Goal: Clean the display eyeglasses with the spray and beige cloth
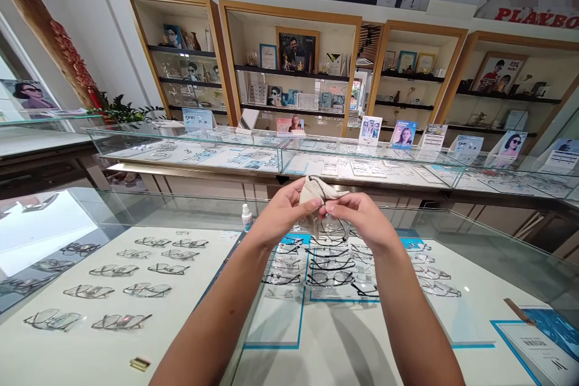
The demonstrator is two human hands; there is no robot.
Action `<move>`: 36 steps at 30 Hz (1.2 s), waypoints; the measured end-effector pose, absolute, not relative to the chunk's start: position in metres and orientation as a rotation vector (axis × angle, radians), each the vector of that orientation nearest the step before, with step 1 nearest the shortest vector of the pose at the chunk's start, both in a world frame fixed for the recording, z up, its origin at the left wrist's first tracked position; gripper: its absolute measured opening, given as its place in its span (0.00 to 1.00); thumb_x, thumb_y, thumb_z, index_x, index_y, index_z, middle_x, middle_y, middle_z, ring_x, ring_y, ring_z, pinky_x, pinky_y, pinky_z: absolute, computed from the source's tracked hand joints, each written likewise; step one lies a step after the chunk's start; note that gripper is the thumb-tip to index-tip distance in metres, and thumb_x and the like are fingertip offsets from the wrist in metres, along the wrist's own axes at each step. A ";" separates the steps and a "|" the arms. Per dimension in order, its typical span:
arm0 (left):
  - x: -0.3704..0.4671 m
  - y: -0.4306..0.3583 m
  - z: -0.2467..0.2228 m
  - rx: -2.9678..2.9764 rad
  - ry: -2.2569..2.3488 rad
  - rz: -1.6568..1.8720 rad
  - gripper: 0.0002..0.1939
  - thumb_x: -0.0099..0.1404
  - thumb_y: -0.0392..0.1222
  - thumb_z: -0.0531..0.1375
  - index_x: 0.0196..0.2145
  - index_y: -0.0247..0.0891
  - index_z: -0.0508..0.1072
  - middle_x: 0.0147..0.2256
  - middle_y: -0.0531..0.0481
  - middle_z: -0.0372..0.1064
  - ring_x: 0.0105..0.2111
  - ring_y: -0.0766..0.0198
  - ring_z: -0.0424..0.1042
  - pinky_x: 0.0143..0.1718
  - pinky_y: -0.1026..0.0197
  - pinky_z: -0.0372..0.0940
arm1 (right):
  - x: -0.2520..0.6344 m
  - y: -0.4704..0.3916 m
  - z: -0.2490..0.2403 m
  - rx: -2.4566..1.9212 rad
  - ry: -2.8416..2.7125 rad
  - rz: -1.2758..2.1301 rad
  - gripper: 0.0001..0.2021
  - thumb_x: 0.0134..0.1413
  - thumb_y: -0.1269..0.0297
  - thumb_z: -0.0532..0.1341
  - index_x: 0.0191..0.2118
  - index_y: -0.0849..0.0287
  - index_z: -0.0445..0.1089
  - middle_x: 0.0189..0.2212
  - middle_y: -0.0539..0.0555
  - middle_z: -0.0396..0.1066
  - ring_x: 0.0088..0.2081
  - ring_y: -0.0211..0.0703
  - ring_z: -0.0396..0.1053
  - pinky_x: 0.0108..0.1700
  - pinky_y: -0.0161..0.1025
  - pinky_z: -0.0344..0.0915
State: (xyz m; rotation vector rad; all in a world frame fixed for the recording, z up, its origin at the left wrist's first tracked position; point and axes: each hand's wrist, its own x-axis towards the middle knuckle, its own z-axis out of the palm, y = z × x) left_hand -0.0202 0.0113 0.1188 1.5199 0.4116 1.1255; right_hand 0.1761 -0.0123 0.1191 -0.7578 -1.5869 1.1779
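Note:
My left hand pinches a bunched beige cloth between thumb and fingers, above the glass counter. Close beside it, my right hand has its thumb and fingertips closed on the other side of the cloth. A thin dark line, perhaps an eyeglass temple, runs along the folds. Just below the fingers shows a thin-rimmed pair of eyeglasses; whether it hangs from my hands or lies in the case behind them, I cannot tell. A small white bottle stands left of my left hand.
Under my forearms, the glass case holds rows of eyeglasses, with more frames at the left. A blue-edged card lies at the right. Across the aisle runs another glass counter with upright cards, before wooden display shelves.

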 end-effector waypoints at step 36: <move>-0.010 0.013 0.113 1.444 0.638 1.119 0.28 0.64 0.65 0.66 0.36 0.33 0.80 0.27 0.49 0.75 0.27 0.65 0.68 0.30 0.64 0.62 | 0.180 -0.010 0.127 -0.722 -1.377 0.986 0.09 0.52 0.55 0.71 0.33 0.56 0.82 0.38 0.54 0.79 0.41 0.44 0.69 0.47 0.41 0.63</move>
